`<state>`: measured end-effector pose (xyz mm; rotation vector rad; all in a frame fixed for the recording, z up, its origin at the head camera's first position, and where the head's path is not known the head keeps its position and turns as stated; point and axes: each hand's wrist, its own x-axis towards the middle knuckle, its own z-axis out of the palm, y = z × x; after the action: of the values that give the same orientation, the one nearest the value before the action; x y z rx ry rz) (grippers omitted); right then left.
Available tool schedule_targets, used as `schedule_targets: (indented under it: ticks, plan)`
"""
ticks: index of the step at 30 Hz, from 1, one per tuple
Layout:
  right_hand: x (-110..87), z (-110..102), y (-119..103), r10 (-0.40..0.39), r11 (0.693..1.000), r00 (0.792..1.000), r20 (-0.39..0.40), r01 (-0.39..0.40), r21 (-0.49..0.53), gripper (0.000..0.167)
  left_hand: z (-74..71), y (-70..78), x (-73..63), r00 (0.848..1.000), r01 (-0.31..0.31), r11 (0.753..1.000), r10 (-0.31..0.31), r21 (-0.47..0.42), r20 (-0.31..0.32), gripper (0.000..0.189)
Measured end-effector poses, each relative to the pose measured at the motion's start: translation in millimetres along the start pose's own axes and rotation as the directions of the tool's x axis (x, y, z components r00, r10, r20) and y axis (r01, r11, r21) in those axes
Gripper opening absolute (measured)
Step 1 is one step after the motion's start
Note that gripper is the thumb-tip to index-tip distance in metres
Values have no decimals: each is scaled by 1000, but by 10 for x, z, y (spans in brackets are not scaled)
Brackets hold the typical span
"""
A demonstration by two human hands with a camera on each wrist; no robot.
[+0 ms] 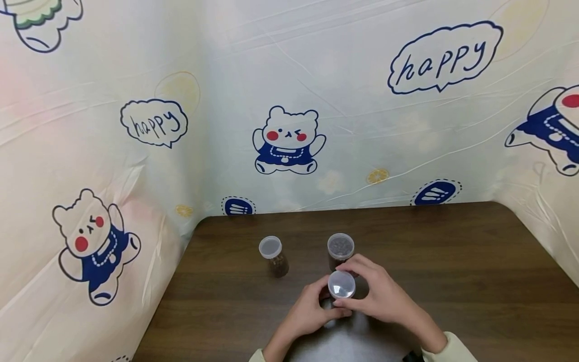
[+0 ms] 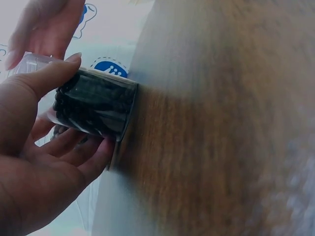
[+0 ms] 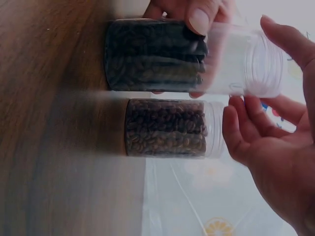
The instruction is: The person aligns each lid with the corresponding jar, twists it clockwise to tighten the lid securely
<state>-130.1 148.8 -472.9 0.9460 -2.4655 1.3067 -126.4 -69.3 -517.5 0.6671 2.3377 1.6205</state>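
Observation:
A clear plastic jar, partly filled with dark coffee beans (image 3: 155, 56), stands upright on the table with a translucent screw lid (image 1: 342, 284). My left hand (image 1: 309, 309) grips its body, thumb on one side and fingers on the other; the left wrist view shows the dark beans (image 2: 96, 103) up close. Thumb and fingers of my right hand (image 1: 384, 294) hold the lid from opposite sides. Just behind, a second lidded jar of brown coffee beans (image 3: 165, 129) stands close to the right fingertips.
To the left stands a third lidded jar (image 1: 277, 261) with brown contents in its lower part. The dark wooden table (image 1: 452, 251) ends at a patterned cloth (image 1: 353, 130) hanging behind it, with another stretch of cloth along the left side.

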Motion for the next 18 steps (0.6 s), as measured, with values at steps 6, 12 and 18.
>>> schedule_targets:
  ticks: [6,12,18]
  plan:
    - [2,-81,34,-7,999,995,95,3,51,62,0,-12,8,1000,-11,1000,11,2,8,57]
    - [19,-122,50,-22,998,990,140,13,63,66,-8,-21,14,1000,-12,1000,12,-3,16,60]
    - [25,-134,78,-59,994,986,155,45,97,61,-8,-24,7,1000,2,1000,-2,0,16,60]
